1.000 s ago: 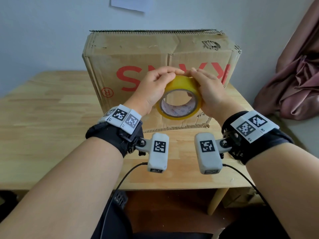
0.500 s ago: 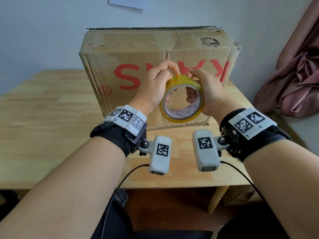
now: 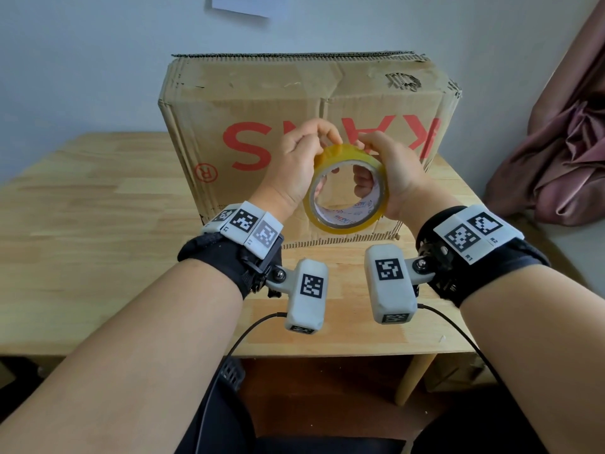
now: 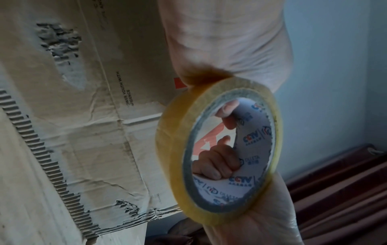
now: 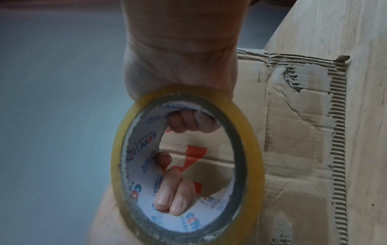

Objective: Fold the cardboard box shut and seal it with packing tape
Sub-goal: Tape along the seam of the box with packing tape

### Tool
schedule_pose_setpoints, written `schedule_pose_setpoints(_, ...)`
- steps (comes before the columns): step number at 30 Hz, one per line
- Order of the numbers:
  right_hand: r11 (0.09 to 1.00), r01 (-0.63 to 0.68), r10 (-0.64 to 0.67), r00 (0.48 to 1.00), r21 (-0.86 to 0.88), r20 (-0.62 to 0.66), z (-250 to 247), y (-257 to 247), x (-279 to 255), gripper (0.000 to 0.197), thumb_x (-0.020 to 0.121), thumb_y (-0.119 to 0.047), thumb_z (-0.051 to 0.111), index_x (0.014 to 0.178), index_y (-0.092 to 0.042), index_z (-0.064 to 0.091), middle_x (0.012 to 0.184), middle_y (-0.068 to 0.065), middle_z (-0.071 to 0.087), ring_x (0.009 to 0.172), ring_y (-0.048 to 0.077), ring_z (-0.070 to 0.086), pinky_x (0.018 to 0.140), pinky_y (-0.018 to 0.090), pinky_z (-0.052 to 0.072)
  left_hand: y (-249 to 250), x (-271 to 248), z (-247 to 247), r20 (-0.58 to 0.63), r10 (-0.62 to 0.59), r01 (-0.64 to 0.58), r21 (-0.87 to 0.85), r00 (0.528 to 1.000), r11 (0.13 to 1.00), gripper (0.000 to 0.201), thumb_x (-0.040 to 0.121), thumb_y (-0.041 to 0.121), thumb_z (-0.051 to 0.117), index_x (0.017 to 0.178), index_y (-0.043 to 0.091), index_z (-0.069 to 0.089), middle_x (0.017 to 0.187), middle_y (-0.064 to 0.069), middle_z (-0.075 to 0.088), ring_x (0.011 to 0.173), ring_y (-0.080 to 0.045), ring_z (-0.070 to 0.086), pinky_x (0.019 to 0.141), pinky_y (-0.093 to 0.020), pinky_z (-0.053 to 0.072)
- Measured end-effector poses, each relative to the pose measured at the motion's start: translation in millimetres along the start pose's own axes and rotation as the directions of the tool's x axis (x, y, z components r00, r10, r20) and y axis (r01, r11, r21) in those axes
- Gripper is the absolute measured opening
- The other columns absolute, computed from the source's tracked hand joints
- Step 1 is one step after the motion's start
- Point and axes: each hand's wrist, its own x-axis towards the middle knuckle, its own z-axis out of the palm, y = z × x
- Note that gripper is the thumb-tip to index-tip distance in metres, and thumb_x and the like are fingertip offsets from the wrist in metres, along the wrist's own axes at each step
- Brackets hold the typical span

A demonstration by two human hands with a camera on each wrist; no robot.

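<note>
A yellowish packing tape roll (image 3: 337, 228) is held upright in the air between both hands, its white printed core facing me. My left hand (image 3: 314, 139) grips its left side, fingers curled over the top rim. My right hand (image 3: 373, 149) grips the right side, with fingers hooked into the core. In the left wrist view the tape roll (image 4: 167, 149) shows fingers (image 4: 213, 164) through its hole. The right wrist view shows the tape roll (image 5: 253, 157) the same way. Just behind stands the cardboard box (image 3: 262, 103) with upside-down red letters.
The box stands on a light wooden table (image 3: 98, 224) against a pale wall. Pink cloth (image 3: 556, 158) hangs at the right. A corrugated flap edge (image 3: 327, 241) of the box lies on the table below the roll. A paper sheet (image 3: 242, 4) is on the wall.
The roll has tipped so its opening faces me more. My left fingers, flat on top before, now curl at the top rim. Both hands sit slightly higher.
</note>
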Motion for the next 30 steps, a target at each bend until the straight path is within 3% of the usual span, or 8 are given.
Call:
schedule_pose_setpoints(5, 1.000, -0.020, 0.020, 1.000, -0.024, -0.011, 2.7, 2.4, -0.6, 0.034, 0.093, -0.022, 0.050, 0.060, -0.014, 0.043, 0.046, 0.002, 0.037, 0.039, 0.015, 0.029, 0.043, 0.021, 0.024, -2.0, 0.5, -1.4, -0.010, 0.000, 0.000, 0.006, 1.000, 1.000, 0.028, 0.083, -0.007, 0.026, 0.070, 0.008, 0.046, 0.051, -0.003, 0.036, 0.033, -0.013, 0.032, 0.036, -0.018, 0.029)
schedule_pose_setpoints(8, 0.999, -0.017, 0.016, 1.000, -0.035, -0.017, 3.4, 2.7, -0.5, 0.035, 0.093, -0.022, 0.050, 0.060, -0.014, 0.042, 0.045, 0.001, 0.037, 0.039, 0.015, 0.029, 0.043, 0.021, 0.023, -2.9, 0.5, -1.7, -0.001, 0.027, -0.027, 0.008, 1.000, 1.000, 0.021, 0.080, -0.003, 0.027, 0.068, 0.010, 0.039, 0.055, -0.008, 0.031, 0.034, -0.012, 0.033, 0.035, -0.018, 0.028)
schedule_pose_setpoints(13, 1.000, -0.022, 0.022, 1.000, -0.014, -0.016, 2.1, 1.6, 0.3, 0.036, 0.093, -0.022, 0.050, 0.059, -0.015, 0.043, 0.044, 0.001, 0.038, 0.038, 0.015, 0.028, 0.043, 0.020, 0.024, -6.0, 1.4, -1.8, -0.010, 0.048, -0.047, 0.053, 0.999, 0.997, 0.035, 0.082, 0.001, 0.028, 0.083, 0.015, 0.059, 0.061, -0.022, 0.043, 0.040, -0.011, 0.036, 0.041, -0.022, 0.031)
schedule_pose_setpoints(17, 0.999, -0.034, 0.034, 0.999, -0.022, -0.003, 3.2, 3.5, 1.1, 0.036, 0.093, -0.022, 0.049, 0.060, -0.015, 0.042, 0.044, 0.001, 0.038, 0.039, 0.015, 0.028, 0.043, 0.021, 0.023, -5.6, 2.3, -1.8, -0.013, 0.056, -0.055, 0.064, 0.998, 0.996, 0.021, 0.084, 0.007, 0.033, 0.073, 0.012, 0.050, 0.054, -0.005, 0.038, 0.040, -0.008, 0.035, 0.041, -0.021, 0.031)
schedule_pose_setpoints(22, 0.999, -0.017, 0.017, 1.000, -0.032, -0.017, 2.7, 2.8, 2.8, 0.036, 0.093, -0.021, 0.050, 0.058, -0.015, 0.040, 0.046, 0.002, 0.036, 0.040, 0.016, 0.028, 0.044, 0.022, 0.023, -6.4, -0.3, 0.9, -0.048, 0.074, -0.070, 0.087, 0.996, 0.994, 0.022, 0.086, 0.015, 0.035, 0.064, 0.015, 0.039, 0.060, -0.011, 0.032, 0.046, -0.015, 0.032, 0.043, -0.021, 0.028)
schedule_pose_setpoints(26, 0.999, -0.012, 0.012, 1.000, -0.036, -0.011, 1.8, 1.9, 2.8, 0.037, 0.093, -0.022, 0.050, 0.057, -0.015, 0.043, 0.045, 0.002, 0.037, 0.040, 0.015, 0.029, 0.043, 0.021, 0.024, -6.3, 0.8, 1.2, 0.016, 0.075, -0.076, 0.079, 0.997, 0.994, 0.033, 0.097, 0.006, 0.029, 0.095, 0.008, 0.061, 0.061, 0.005, 0.051, 0.039, -0.002, 0.043, 0.041, -0.015, 0.034)
schedule_pose_setpoints(28, 0.999, -0.007, 0.007, 1.000, -0.047, -0.005, 2.1, 2.4, 2.3, 0.040, 0.093, -0.022, 0.050, 0.054, -0.015, 0.045, 0.045, 0.002, 0.038, 0.039, 0.015, 0.030, 0.042, 0.020, 0.026, -5.2, -0.2, 0.9, 0.047, 0.064, -0.067, 0.078, 0.997, 0.995, 0.034, 0.098, 0.006, 0.027, 0.093, 0.004, 0.061, 0.056, 0.013, 0.058, 0.038, -0.001, 0.046, 0.041, -0.015, 0.034)
schedule_pose_setpoints(30, 0.999, -0.007, 0.007, 1.000, -0.046, -0.002, 2.1, 2.4, 2.0, 0.043, 0.093, -0.022, 0.051, 0.050, -0.016, 0.045, 0.044, 0.002, 0.038, 0.038, 0.015, 0.030, 0.042, 0.020, 0.026, -4.5, -1.0, 2.2, 0.033, 0.081, -0.084, 0.102, 0.996, 0.991, 0.030, 0.095, 0.014, 0.030, 0.083, 0.008, 0.057, 0.056, 0.009, 0.056, 0.044, -0.004, 0.045, 0.045, -0.021, 0.033)
